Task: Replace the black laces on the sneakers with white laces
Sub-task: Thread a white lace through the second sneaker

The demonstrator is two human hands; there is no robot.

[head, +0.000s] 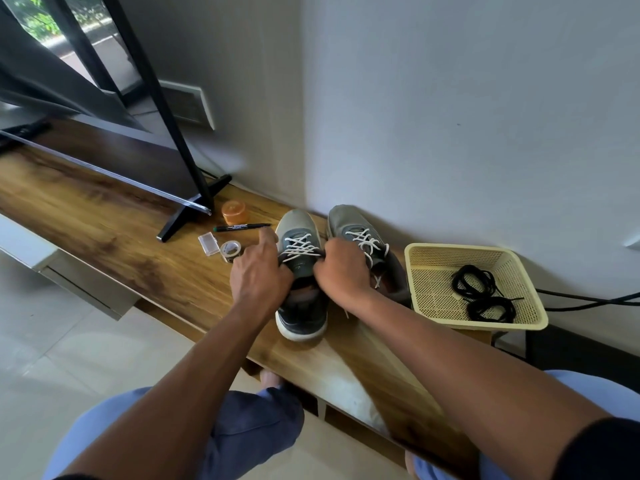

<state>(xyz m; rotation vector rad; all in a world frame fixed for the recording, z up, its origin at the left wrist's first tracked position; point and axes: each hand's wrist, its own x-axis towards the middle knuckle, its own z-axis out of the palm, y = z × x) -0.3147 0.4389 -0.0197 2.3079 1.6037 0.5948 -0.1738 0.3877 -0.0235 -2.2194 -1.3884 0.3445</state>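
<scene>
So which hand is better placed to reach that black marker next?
The left hand. Its index finger already points toward the black marker just beyond it, while the right hand sits across the left sneaker, gripping its white lace.

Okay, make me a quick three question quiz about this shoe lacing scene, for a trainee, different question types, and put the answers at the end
1. True or false: the black laces lie in the cream basket.
2. Multiple choice: both hands work on which sneaker? A) the left sneaker, nearer the marker pen B) the right sneaker, next to the basket C) neither
3. Fill in: the laces now threaded through both sneakers are ____ in colour.

Key:
1. True; two black coils rest on the basket floor.
2. A; the left hand and right hand both hold that sneaker's top, fingers curled at its uppermost eyelets.
3. White.
</scene>
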